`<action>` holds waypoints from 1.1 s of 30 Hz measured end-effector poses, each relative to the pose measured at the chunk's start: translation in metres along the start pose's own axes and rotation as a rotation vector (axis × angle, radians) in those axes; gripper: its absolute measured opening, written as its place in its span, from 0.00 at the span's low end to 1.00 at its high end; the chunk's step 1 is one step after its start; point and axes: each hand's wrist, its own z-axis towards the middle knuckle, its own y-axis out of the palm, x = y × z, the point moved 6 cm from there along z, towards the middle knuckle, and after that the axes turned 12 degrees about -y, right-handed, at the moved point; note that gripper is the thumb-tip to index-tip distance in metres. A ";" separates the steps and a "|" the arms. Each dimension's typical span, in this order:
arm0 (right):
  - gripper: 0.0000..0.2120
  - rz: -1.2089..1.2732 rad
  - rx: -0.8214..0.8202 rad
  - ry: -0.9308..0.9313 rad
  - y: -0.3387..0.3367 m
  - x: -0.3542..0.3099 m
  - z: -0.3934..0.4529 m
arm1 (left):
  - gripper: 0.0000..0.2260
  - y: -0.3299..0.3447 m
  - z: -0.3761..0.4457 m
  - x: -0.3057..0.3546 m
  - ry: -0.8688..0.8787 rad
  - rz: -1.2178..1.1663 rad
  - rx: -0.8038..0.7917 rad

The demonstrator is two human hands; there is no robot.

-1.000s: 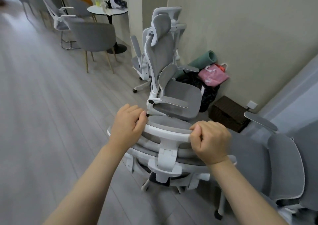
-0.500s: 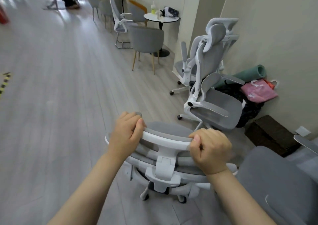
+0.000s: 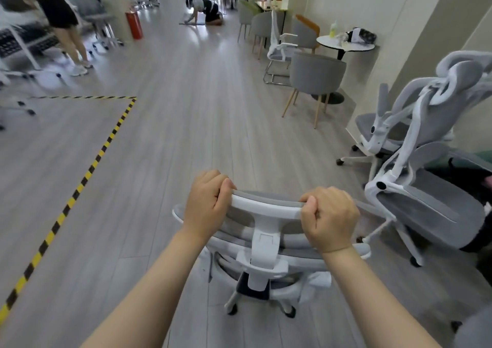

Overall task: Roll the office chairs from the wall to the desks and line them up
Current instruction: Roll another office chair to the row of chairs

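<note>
With both arms outstretched, the left hand (image 3: pixel 206 201) and right hand (image 3: pixel 331 218) clasp the office chair's headrest (image 3: pixel 266 206), knuckles up.

floor (image 3: pixel 186 134): grey planks | hazard tape (image 3: pixel 87 171) | office chairs (image 3: pixel 415 161), fire extinguisher (image 3: pixel 134 25) standing

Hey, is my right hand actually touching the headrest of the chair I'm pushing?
Touching. The head view shows the right hand curled over the right end of the headrest, fingers wrapped round its white rim with no gap.
</note>
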 end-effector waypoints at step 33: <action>0.15 0.981 -0.148 -0.635 0.359 -0.511 0.187 | 0.16 -0.463 -0.055 -0.286 -0.479 0.426 1.013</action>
